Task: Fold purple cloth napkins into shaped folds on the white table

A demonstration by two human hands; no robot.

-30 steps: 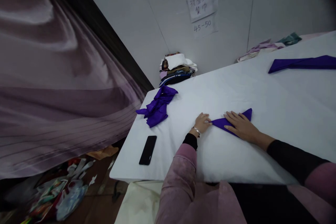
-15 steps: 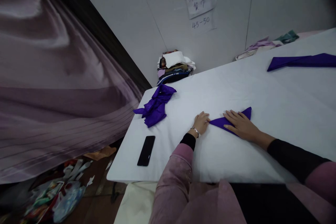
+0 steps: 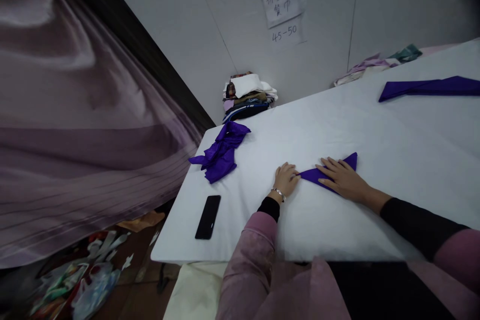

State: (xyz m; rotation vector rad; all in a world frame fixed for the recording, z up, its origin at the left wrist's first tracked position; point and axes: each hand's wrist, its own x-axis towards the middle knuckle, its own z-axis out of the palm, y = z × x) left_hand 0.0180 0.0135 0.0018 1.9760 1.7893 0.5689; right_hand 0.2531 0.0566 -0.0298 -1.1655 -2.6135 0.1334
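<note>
Honestly, barely budged from a second earlier. Kept right hand (image 3: pixel 344 180) spread flat on the purple cloth triangle (image 3: pixel 310 175), left hand (image 3: pixel 286 180) at its tip, couldn't tell if pinching.

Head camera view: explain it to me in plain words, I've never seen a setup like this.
There is no machine here, just a person's bare left hand and right hand, seen by one camera worn on the head, looking forward and down. On the white table, the right hand lies flat over a folded purple cloth. The left fingertips are at its narrow tip; whether they pinch it is hard to tell. Also there: a crumpled purple cloth, a black phone and a long purple strip.
</note>
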